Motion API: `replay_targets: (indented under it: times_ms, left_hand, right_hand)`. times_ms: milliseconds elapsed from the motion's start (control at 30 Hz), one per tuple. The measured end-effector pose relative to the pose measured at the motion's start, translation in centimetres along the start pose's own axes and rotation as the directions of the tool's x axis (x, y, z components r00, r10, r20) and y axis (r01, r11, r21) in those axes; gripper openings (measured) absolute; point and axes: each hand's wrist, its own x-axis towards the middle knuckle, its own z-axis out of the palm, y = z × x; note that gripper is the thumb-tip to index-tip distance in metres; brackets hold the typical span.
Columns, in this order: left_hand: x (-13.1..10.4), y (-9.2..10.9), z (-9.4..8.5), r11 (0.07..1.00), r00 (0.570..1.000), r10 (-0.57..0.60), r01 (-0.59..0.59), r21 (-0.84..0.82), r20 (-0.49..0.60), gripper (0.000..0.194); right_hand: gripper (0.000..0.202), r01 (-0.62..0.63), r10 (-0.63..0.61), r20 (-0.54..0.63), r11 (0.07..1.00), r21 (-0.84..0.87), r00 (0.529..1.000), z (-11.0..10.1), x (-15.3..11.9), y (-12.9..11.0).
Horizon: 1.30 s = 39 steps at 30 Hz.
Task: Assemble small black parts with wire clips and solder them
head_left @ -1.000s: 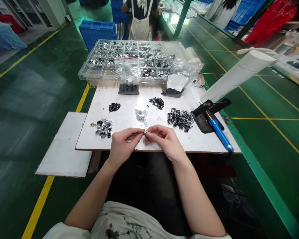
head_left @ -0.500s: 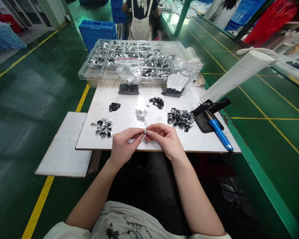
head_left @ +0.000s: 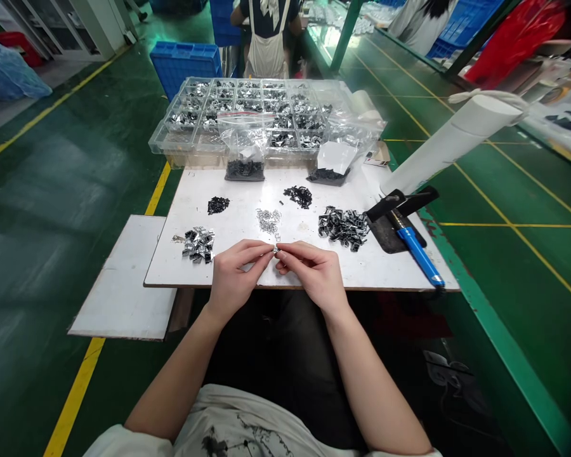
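Thumb and index finger of my left hand pinch a tiny shiny metal piece over the front of the white board. My right hand meets it fingertip to fingertip, pinching the same piece from the other side. Much of the piece is covered by the fingers. Just beyond the fingertips lies a scatter of small silvery wire parts. Left of my left hand is a heap of shiny metal pieces; right of my right hand is a heap of black-and-silver pieces.
Two heaps of small black parts lie farther back. Behind them stand two plastic bags and a clear compartment box. A blue-handled tool rests at right beside a white tube. Someone in an apron sits beyond.
Both hands stay together at the board's front. The right hand's fingers have shifted slightly and lie straighter; the pinched piece has turned a little.
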Motion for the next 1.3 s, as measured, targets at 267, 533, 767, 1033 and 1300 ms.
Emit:
replay_targets:
  times_ms: [267, 533, 767, 1033, 1300]
  left_hand:
    - [0.0, -0.2, -0.2, 0.953, 0.974, -0.207, 0.222, -0.208, 0.093, 0.018]
    - [0.0, -0.2, -0.3, 0.948, 0.973, -0.196, 0.221, -0.230, 0.123, 0.024]
    - [0.3, -0.4, -0.7, 0.913, 0.952, -0.231, 0.283, -0.292, 0.202, 0.022]
    - [0.6, -0.5, -0.8, 0.879, 0.923, -0.335, 0.378, -0.290, 0.189, 0.032]
    - [0.6, -0.5, -0.9, 0.853, 0.912, -0.359, 0.407, -0.328, 0.196, 0.032]
  right_hand:
    - [0.021, 0.230, -0.233, 0.027, 0.923, -0.310, 0.972, 0.4, -0.6, 0.6]
    - [0.016, 0.298, -0.329, -0.006, 0.863, -0.408, 0.944, 0.9, -0.5, 0.9]
    - [0.017, 0.197, -0.223, -0.061, 0.938, -0.285, 0.973, 0.9, -0.5, 0.7]
    - [0.024, 0.031, -0.595, -0.354, 0.538, -0.842, 0.722, -8.8, -0.5, -2.0]
    - [0.050, -0.354, -0.445, -0.337, 0.047, -0.934, 0.830, -19.7, -2.2, 0.0]
